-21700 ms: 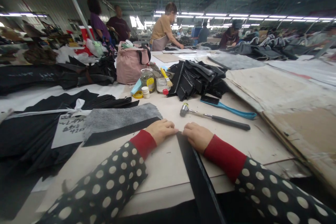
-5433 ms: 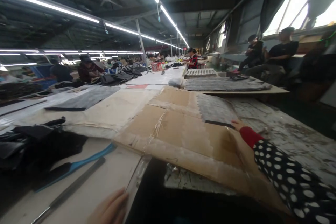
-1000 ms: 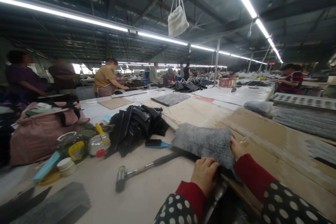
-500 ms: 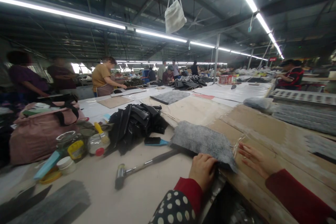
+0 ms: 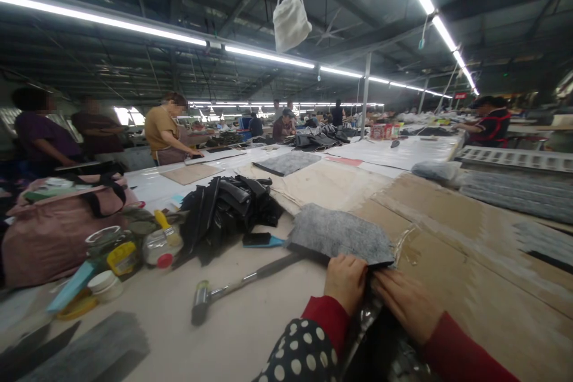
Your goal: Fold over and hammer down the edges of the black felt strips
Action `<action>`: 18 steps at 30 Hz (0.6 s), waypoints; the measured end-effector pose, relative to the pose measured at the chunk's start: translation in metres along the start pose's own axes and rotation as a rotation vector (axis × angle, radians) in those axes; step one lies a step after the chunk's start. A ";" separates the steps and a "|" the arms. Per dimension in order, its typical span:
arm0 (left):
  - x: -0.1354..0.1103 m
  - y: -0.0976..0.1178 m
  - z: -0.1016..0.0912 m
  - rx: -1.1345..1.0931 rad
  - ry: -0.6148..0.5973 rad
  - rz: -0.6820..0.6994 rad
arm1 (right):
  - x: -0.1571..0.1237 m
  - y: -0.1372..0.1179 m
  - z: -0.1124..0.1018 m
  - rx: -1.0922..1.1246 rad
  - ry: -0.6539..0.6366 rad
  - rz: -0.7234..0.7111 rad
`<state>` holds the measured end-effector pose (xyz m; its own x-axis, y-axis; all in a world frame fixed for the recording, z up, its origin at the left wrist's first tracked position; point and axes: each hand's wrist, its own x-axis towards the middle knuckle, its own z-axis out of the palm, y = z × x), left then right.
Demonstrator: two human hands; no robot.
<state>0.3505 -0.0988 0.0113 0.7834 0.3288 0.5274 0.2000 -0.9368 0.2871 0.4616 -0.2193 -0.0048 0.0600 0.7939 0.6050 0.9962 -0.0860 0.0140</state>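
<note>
A grey, felt-like fabric panel with a black underside lies at the near edge of the table. The curled fingers of my left hand grip its near edge, with the thumb out of sight. Close beside it, the fingers of my right hand are pressed together at the panel's near right corner; their tips are partly hidden there. Below both hands hangs dark, shiny material that I cannot make out clearly. A hammer lies to the left, its handle end reaching toward the panel. Behind it rests a blue brush with black bristles.
Black strips are heaped behind the hammer. Glass jars, a yellow-handled brush and a pink bag stand at left. Brown board covers the right side. More grey pieces lie front left. Several people work farther back.
My right hand has come left and down from above the board to the panel's near edge, beside my left hand. The left hand keeps its hold. The view has shifted slightly.
</note>
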 end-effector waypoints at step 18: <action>0.000 -0.045 -0.030 -0.913 0.608 -0.632 | 0.007 -0.009 0.012 -0.141 -0.014 0.100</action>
<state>0.3241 -0.0530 0.0227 0.2551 0.9162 0.3090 -0.2278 -0.2536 0.9401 0.4543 -0.2053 -0.0105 0.1600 0.7855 0.5979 0.9666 -0.2475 0.0665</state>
